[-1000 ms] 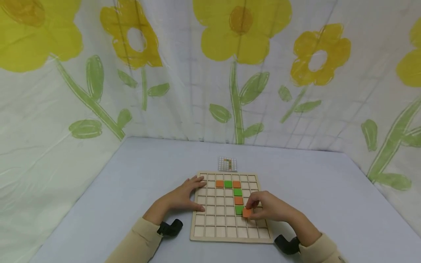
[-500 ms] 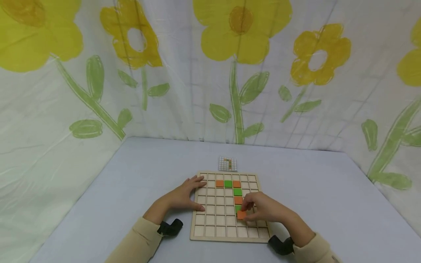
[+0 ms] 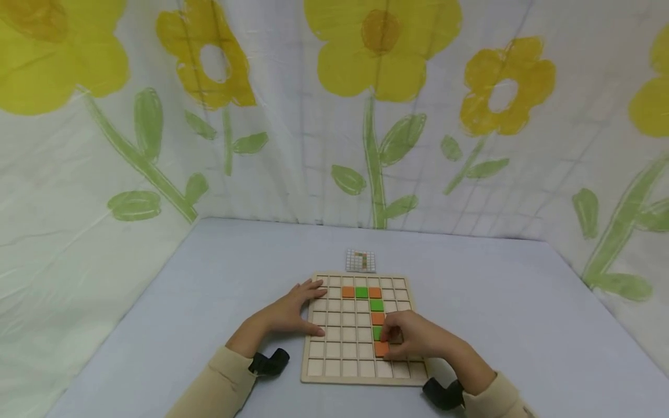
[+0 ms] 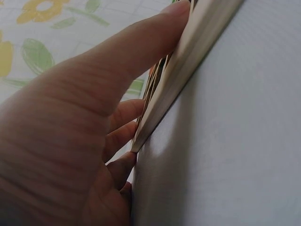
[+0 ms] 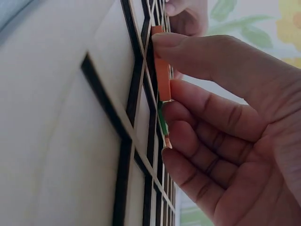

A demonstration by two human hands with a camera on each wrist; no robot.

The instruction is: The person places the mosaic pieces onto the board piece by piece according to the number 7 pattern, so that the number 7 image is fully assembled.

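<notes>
A wooden grid board (image 3: 366, 381) lies on the table. My left hand (image 3: 290, 310) rests on its left edge with fingers spread; in the left wrist view, the thumb (image 4: 155, 35) lies across the board's rim. My right hand (image 3: 420, 335) pinches an orange square tile (image 3: 381, 349) between thumb and index finger at a cell in the lower part of the grid. Seen from the right wrist, that orange tile (image 5: 162, 70) stands a little proud of the grid lines. Directly above it is a green tile (image 3: 377, 333), partly covered by my fingers.
Several other tiles, alternating orange and green, form a row and a column on the board, including a green tile (image 3: 362, 292) near the top. A small printed grid card (image 3: 360, 261) lies behind the board. A flowered curtain (image 3: 292, 145) hangs beyond the table's far edge.
My right hand has carried the orange tile left and then down to the cell below the lowest green tile. My left hand has stayed on the board's edge.
</notes>
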